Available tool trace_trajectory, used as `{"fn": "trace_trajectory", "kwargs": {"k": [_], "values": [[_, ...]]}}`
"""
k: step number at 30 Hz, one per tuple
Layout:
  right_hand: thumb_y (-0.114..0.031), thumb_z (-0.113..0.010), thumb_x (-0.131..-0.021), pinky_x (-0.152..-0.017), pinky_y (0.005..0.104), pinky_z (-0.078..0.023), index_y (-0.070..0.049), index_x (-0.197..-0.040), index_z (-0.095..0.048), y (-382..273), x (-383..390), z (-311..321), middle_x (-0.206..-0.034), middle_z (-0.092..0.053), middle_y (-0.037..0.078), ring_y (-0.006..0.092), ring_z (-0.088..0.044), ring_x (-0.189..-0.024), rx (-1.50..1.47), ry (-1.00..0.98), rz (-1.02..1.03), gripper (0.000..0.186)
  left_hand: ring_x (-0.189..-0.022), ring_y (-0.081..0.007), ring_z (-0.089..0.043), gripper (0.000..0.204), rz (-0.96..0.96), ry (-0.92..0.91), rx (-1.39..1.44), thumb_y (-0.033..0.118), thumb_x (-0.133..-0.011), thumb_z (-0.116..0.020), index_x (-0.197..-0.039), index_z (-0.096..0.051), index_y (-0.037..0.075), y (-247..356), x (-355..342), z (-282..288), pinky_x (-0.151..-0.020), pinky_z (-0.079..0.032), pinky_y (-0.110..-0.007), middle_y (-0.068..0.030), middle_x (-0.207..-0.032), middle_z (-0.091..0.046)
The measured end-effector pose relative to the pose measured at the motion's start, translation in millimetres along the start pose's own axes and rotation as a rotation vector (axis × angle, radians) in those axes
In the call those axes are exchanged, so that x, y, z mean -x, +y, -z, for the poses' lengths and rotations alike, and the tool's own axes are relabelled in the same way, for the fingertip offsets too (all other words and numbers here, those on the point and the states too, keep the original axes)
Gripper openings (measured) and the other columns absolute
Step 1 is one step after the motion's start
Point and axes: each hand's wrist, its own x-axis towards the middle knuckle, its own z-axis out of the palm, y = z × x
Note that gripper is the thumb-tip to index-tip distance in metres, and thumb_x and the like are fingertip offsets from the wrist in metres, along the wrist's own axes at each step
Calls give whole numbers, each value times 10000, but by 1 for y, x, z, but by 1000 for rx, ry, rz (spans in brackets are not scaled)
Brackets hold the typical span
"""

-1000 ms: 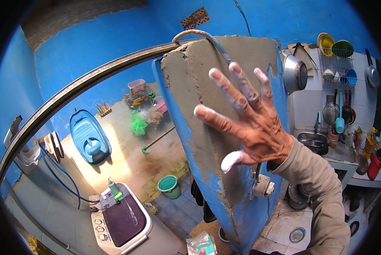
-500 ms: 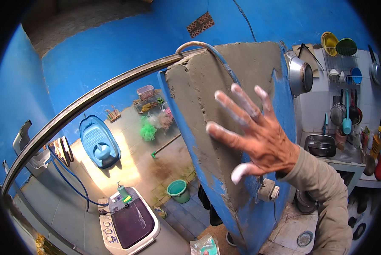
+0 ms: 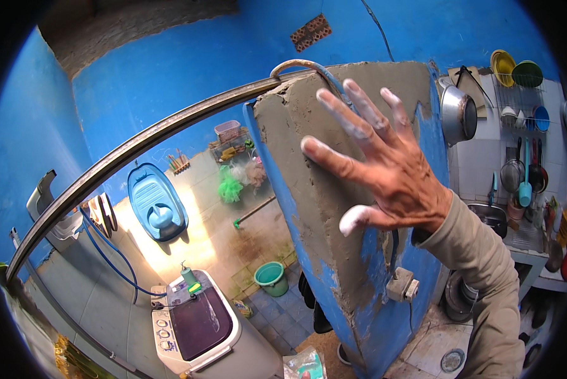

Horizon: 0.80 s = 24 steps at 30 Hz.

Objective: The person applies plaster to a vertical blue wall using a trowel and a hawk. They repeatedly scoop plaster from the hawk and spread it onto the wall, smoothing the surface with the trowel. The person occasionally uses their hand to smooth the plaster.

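Observation:
My right hand [image 3: 384, 164], fingers spread and tips smeared white, is over the rough grey cement face [image 3: 283, 145] of a blue-sided partition wall; whether it touches the cement I cannot tell. A bent pipe [image 3: 299, 63] arches over the wall's top, and a boxy socket fitting [image 3: 402, 284] hangs below my wrist. At the bottom edge a finger of my left hand [image 3: 306, 374] shows on a plastic bag [image 3: 302, 363] with teal contents, held low; the rest of that hand is out of frame.
A metal track [image 3: 144, 144] crosses left of the wall. Below are a washing machine [image 3: 201, 322], green bucket [image 3: 271, 278] and blue plastic tub [image 3: 157, 201]. At right are a hanging pot [image 3: 457, 114], dish rack [image 3: 520, 95] and sink [image 3: 488, 218]. A floor drain [image 3: 452, 360] sits lower right.
The view has shifted. My right hand dipped half a second ago and has since risen along the cement, fingers still spread. My left hand stays low with the bag.

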Motion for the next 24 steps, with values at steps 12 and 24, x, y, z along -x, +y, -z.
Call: {"fn": "trace_trajectory", "kwargs": {"k": [12, 24], "values": [[-866, -164, -845, -1186, 592, -127, -280, -1477, -467, 33, -51, -2, -1586, -289, 180, 411, -226, -1472, -52, 205, -5, 914, -862, -194, -584, 279, 15, 18, 25, 15, -895, -614, -1173, -641, 32, -7, 2, 0, -701, -498, -340, -71, -950, -621], [-869, -149, -836, -1194, 586, -119, -327, -1375, -584, 30, -41, 19, -1567, -344, 157, 379, -264, -1467, -75, 160, 162, 880, -836, -196, -583, 272, 70, 45, 106, 4, -892, -611, -1161, -649, 24, -22, -2, 0, -687, -496, -343, -73, -924, -618]]}}
